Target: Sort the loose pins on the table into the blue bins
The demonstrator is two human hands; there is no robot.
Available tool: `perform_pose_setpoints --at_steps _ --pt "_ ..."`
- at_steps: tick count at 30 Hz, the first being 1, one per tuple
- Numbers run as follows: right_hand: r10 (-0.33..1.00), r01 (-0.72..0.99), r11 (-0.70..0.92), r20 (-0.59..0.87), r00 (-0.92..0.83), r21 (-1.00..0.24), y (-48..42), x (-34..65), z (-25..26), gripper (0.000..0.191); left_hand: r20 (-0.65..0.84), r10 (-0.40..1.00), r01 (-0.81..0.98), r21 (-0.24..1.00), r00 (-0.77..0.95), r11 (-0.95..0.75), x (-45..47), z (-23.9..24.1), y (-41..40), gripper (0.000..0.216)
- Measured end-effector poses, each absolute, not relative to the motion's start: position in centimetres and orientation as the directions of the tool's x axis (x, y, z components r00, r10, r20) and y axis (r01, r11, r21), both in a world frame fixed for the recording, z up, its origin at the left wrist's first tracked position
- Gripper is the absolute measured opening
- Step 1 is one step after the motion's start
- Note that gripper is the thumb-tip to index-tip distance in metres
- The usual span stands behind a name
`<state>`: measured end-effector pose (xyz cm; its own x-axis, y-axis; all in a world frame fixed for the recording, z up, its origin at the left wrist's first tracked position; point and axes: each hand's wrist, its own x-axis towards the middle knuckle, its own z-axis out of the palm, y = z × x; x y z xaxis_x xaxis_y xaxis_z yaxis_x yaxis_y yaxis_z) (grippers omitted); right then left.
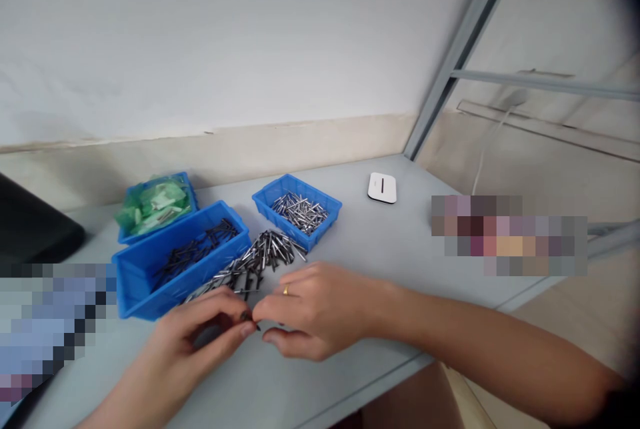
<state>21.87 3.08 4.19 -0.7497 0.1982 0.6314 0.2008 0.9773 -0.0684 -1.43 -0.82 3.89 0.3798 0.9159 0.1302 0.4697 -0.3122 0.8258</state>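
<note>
My left hand [200,335] is closed in a pinch, thumb against forefinger, on a small dark part [245,316] that the fingers mostly hide. Right beside it, my right hand [313,312] wears a ring and brings its forefinger up to that part. The right thumb stands apart from the forefinger, and no thing shows clearly in that hand. Just beyond both hands lies a loose pile of slim dark and silvery metal pins [270,250], heaped on the grey tabletop [370,242].
A long blue bin [135,282] holds dark slim pieces. Behind it, another blue bin [187,182] carries green plastic bagging [157,205]. Shiny pins [300,212] fill a third blue bin [325,199]. A white square device [383,187] lies farther right, near a metal frame post [440,95].
</note>
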Motion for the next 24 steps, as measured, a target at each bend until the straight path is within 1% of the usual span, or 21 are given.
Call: perform_pose_setpoints --at_steps 3,5,7,9,11,14,19,21,24 --pt "0.220 0.222 0.972 0.617 -0.756 -0.073 3.1 22.0 4.1 0.023 0.174 0.935 0.458 0.835 0.308 -0.306 -1.2 4.3 -0.9 0.012" --pt "0.247 0.249 0.965 0.584 -0.773 -0.078 3.0 22.0 4.0 0.025 0.174 0.953 0.464 0.842 0.248 -0.275 -1.3 4.5 -0.9 0.014" --pt "0.269 0.282 0.957 0.558 -0.785 -0.064 2.9 22.1 4.1 0.027 0.157 0.959 0.478 0.840 0.237 -0.255 -1.8 4.3 -0.6 0.013" --pt "0.269 0.307 0.951 0.573 -0.774 -0.033 2.9 22.1 4.2 0.025 0.130 0.953 0.494 0.831 0.275 -0.256 -2.6 4.0 -0.3 0.011" --pt "0.262 0.327 0.945 0.627 -0.734 -0.012 2.8 22.1 4.3 0.024 0.118 0.947 0.499 0.826 0.298 -0.260 -3.3 3.8 0.0 0.012" --pt "0.258 0.332 0.943 0.674 -0.692 -0.020 2.8 22.1 4.4 0.028 0.107 0.931 0.508 0.814 0.349 -0.284 -3.0 4.0 -0.1 0.011" --pt "0.210 0.240 0.970 0.600 -0.772 -0.031 2.7 22.1 4.2 0.034 0.107 0.900 0.510 0.793 0.423 -0.334 -0.8 4.9 -1.5 0.013" --pt "0.183 0.222 0.975 0.615 -0.767 -0.013 2.7 22.0 4.1 0.033 0.102 0.885 0.509 0.785 0.455 -0.352 -0.3 5.0 -1.9 0.014" --pt "0.144 0.213 0.976 0.639 -0.756 0.032 2.7 21.9 4.1 0.029 0.051 0.868 0.515 0.787 0.494 -0.340 -0.2 5.1 -2.0 0.019"
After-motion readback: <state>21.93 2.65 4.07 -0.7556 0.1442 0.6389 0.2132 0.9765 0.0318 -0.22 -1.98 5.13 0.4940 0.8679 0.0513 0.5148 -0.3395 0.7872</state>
